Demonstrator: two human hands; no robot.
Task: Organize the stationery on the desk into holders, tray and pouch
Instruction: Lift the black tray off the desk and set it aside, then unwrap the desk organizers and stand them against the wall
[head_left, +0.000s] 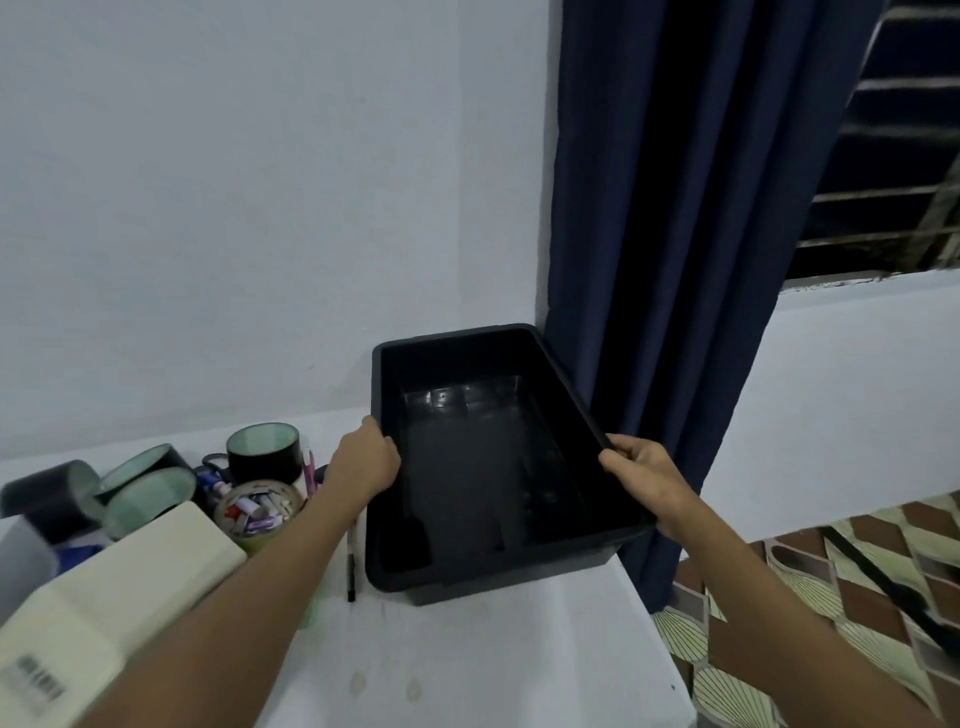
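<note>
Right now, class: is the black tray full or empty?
Empty. The black tray shows only its bare dark floor, while the left hand and right hand grip its sides.

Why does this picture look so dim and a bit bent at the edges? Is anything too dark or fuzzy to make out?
Head view: the room light is dim and bluish, so the black tray shows only faint glare on its floor; the wide lens bows the curtain and window bars; the left hand and right hand are slightly soft; the cups at left are grainy.
</note>
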